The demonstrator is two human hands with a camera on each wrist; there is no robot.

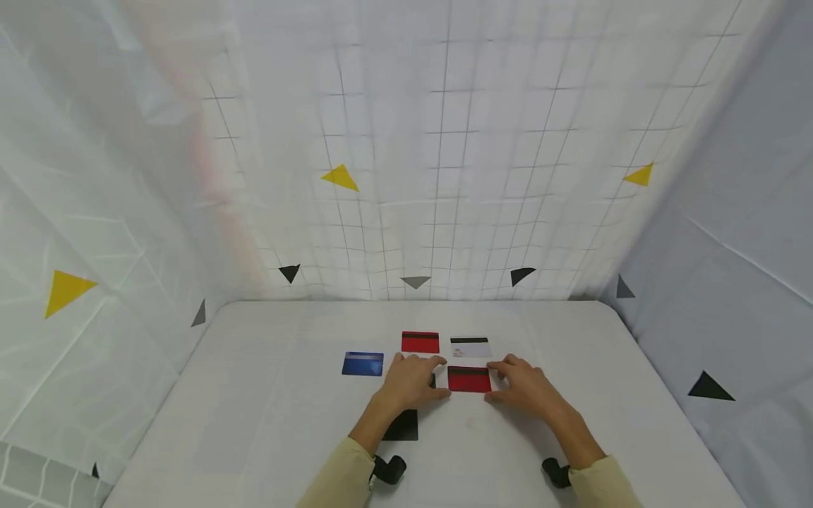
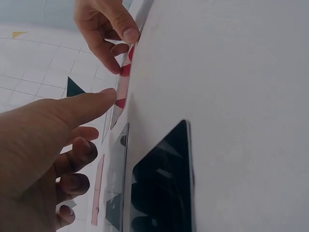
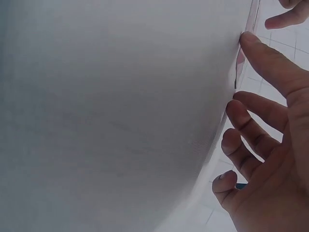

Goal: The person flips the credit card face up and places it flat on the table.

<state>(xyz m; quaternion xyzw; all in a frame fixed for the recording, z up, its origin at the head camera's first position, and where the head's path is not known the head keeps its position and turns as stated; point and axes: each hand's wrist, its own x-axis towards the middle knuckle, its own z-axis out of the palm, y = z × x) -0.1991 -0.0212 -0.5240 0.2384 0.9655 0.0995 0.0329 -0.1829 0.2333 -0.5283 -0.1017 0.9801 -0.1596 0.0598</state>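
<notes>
Beige sleeves are closest. Past them, the left hand and right hand are loosely spread, fingertips at either short end of a red card, no real grip that I can see. It's flat on the white table, near a white card. Probably light, stiff, kinda slippery plastic, so I'd grab the edges. Behind it all: a pale sheet wall with grid lines.

Beige sleeves, bare wrists; both forearms slanting inward, toward table's far edge. Left hand, right hand facing each other, gap between. Each thumb extended, apart from index finger; other fingers loosely bent. Right hand nearer table's right edge.
</notes>
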